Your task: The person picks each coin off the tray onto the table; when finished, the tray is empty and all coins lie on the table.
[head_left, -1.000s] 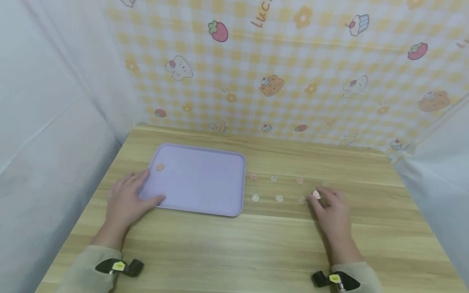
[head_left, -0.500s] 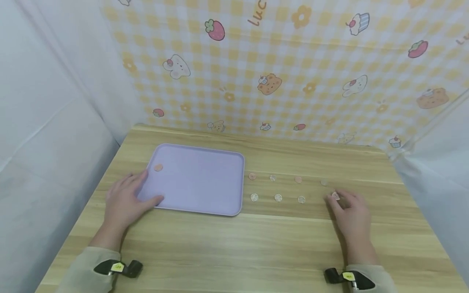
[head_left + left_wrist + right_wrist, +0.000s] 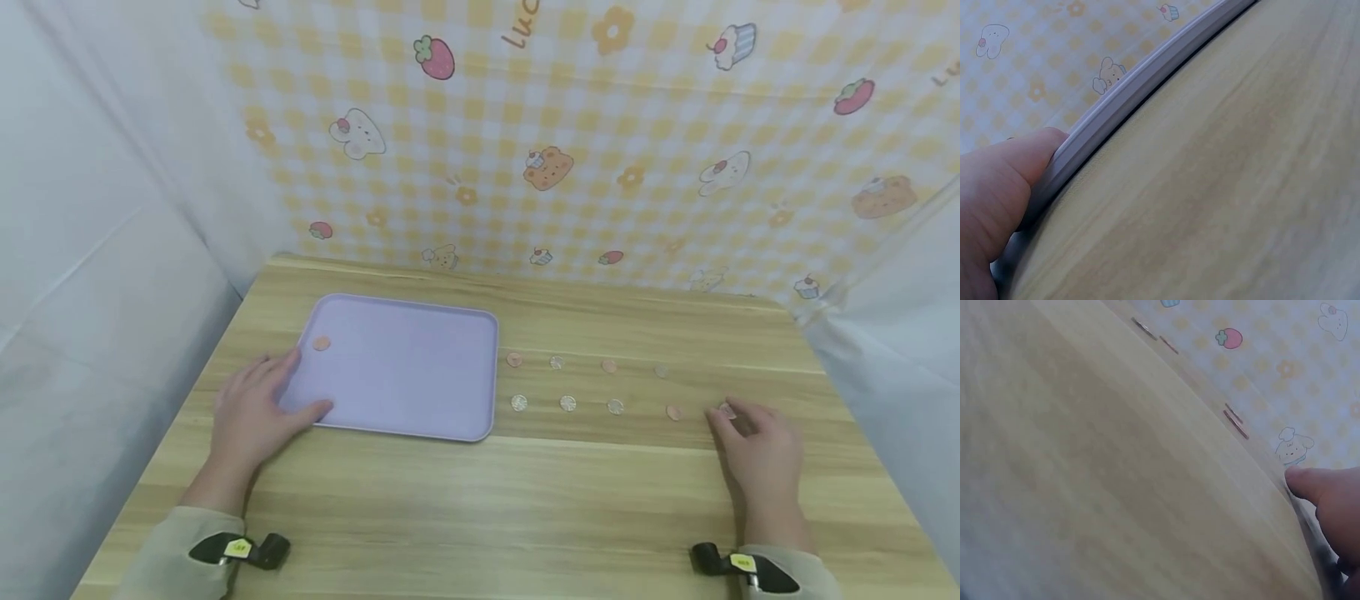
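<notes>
My right hand (image 3: 765, 446) is low over the table at the right, with a coin (image 3: 727, 410) pinched between thumb and fingertips. To its left a copper coin (image 3: 673, 412) lies flat at the end of the nearer row. That row also has silver coins (image 3: 567, 403); the farther row mixes copper coins (image 3: 609, 366) and silver coins (image 3: 557, 363). On the left, my left hand (image 3: 251, 412) rests at the near left corner of a lilac tray (image 3: 420, 433), its thumb across the near rim and its fingers along the left rim. One copper coin (image 3: 321, 343) lies in the tray.
The wooden table (image 3: 450, 517) reaches back to a yellow checked cloth (image 3: 495, 167) with cartoon prints. White cloth (image 3: 112, 275) hangs on the left side, and more white cloth (image 3: 915, 333) on the right. In the right wrist view, several coins (image 3: 1235, 424) appear edge-on.
My right hand has moved right along the nearer row, a coin still in its fingertips. The copper coin left of it now shows; previously it was not visible. My left hand stays at the tray.
</notes>
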Motion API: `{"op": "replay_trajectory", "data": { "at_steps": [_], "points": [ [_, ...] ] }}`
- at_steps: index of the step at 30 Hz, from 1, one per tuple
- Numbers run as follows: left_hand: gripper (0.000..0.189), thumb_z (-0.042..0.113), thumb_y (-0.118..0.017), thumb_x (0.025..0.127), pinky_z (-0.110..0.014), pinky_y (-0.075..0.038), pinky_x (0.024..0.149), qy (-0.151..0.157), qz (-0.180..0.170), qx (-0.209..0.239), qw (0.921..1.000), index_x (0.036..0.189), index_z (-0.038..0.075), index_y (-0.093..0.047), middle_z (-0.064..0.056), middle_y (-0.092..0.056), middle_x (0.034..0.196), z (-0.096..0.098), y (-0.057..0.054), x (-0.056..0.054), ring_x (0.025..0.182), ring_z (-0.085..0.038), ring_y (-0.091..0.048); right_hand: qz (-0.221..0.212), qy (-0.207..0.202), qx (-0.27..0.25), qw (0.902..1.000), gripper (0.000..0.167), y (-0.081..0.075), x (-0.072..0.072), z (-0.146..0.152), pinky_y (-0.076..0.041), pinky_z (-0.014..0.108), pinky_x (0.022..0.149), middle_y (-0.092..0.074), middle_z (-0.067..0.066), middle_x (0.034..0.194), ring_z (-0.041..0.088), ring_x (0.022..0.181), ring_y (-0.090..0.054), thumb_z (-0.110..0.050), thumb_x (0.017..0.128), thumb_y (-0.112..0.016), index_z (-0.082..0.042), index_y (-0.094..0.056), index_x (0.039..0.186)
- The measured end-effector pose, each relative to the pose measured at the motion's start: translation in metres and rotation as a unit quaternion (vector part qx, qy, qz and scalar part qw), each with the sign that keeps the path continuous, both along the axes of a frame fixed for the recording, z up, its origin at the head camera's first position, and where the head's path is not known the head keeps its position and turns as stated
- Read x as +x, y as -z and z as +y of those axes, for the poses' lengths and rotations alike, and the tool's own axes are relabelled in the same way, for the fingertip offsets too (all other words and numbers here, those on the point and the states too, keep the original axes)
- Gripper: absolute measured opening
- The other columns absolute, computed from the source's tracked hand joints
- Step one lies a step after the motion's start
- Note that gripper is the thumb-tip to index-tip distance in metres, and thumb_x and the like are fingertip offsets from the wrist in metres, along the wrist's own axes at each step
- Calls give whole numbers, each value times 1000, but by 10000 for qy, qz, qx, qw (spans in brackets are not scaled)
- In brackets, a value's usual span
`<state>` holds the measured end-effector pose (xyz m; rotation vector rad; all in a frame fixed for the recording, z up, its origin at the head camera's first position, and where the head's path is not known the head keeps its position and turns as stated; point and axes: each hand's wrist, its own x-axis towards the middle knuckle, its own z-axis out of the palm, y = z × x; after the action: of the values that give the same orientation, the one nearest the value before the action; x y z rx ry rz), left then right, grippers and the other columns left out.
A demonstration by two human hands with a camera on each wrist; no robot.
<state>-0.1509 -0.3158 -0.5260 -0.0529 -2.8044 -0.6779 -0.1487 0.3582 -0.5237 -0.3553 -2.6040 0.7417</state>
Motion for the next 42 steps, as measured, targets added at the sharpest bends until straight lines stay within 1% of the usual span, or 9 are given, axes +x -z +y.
{"op": "replay_trajectory", "data": {
  "at_steps": [6, 9, 14, 16, 20, 25, 33, 39, 42],
  "points": [
    [99, 60, -83, 83, -80, -24, 111, 5, -7, 4, 10000, 158, 4, -50, -31, -54, 151, -2, 1, 0, 142, -58, -40, -398, 266, 58, 9988, 38, -3, -1, 4, -32, 66, 115, -67, 33, 129, 53, 125, -56, -26, 98, -79, 3, -75, 122],
    [100, 60, -83, 83, -80, -23, 111, 4, -44, 19, 10000, 159, 4, -49, -31, -53, 152, -2, 1, 0, 142, -58, -39, -498, 357, 97, 9981, 40, -2, -1, 7, -31, 66, 113, -67, 32, 130, 53, 124, -56, -28, 97, -79, 2, -76, 122],
    [100, 60, -83, 84, -80, -22, 111, 13, -105, 29, 9999, 159, 4, -49, -32, -52, 152, -2, 1, 0, 143, -58, -38, -838, 365, 198, 9956, 42, -5, 0, 9, -30, 66, 111, -67, 32, 131, 52, 125, -55, -35, 99, -77, -1, -76, 124],
    [100, 60, -82, 84, -81, -22, 111, 28, -111, 20, 9999, 159, 4, -48, -32, -52, 152, -2, 0, -1, 143, -58, -38, -1042, 353, 260, 9936, 45, -7, 1, 9, -29, 67, 113, -66, 31, 133, 52, 127, -54, -39, 101, -75, -3, -76, 126],
    [99, 60, -82, 85, -81, -23, 110, 21, -122, -7, 9999, 159, 3, -48, -32, -52, 153, -2, -2, -1, 143, -58, -38, -1299, 347, 290, 9905, 49, -10, 0, 8, -26, 68, 114, -65, 31, 137, 52, 131, -51, -45, 102, -71, -5, -75, 129],
    [99, 60, -82, 85, -82, -25, 108, -18, -166, -25, 9999, 159, 4, -48, -31, -52, 153, 0, -4, 1, 143, -58, -38, -1386, 363, 292, 9893, 50, -9, -1, 9, -26, 69, 114, -63, 32, 139, 53, 132, -50, -47, 102, -70, -6, -75, 131],
    [99, 60, -81, 86, -81, -24, 108, -4, -167, -3, 9999, 160, 4, -47, -31, -51, 154, 0, -6, 0, 143, -58, -38, -1182, 256, 291, 9922, 49, -10, 1, 8, -25, 70, 114, -63, 34, 133, 54, 125, -53, -45, 102, -70, -4, -75, 129],
    [100, 60, -83, 83, -81, -27, 107, 6, -52, -60, 10000, 159, 4, -49, -30, -53, 152, -2, -4, 0, 142, -58, -41, -1391, 278, 322, 9894, 56, -11, 1, 7, -22, 71, 116, -60, 34, 137, 56, 129, -48, -51, 104, -65, -4, -73, 133],
    [100, 60, -83, 83, -81, -27, 107, 11, -74, -35, 10000, 159, 4, -48, -30, -52, 153, -2, -3, 0, 142, -58, -40, -1377, 321, 284, 9895, 56, -11, 2, 6, -23, 71, 116, -59, 34, 138, 56, 129, -47, -51, 104, -66, -4, -73, 133]
  ]
}}
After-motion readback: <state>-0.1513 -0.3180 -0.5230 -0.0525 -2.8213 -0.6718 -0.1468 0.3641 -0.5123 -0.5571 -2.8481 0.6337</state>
